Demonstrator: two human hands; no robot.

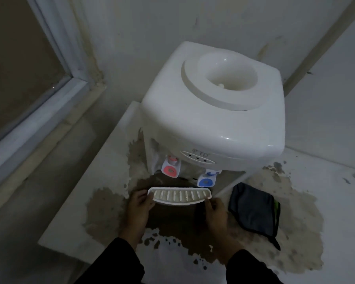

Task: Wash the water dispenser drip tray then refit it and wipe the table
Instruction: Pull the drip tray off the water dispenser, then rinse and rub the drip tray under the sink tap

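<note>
The white slotted drip tray [179, 195] sits level just in front of the white water dispenser [213, 119], below its red tap [170, 170] and blue tap [206, 181]. My left hand [138, 206] grips the tray's left end. My right hand [215, 210] grips its right end. A folded dark grey cloth [254, 208] lies on the table to the right of my right hand. The white table [326, 201] has large brown worn patches around the dispenser's base.
The dispenser's top bottle well [228, 74] holds no bottle. Walls stand close behind and to the right. A window frame [49, 95] runs along the left. The table's left edge [86, 173] drops off to the floor.
</note>
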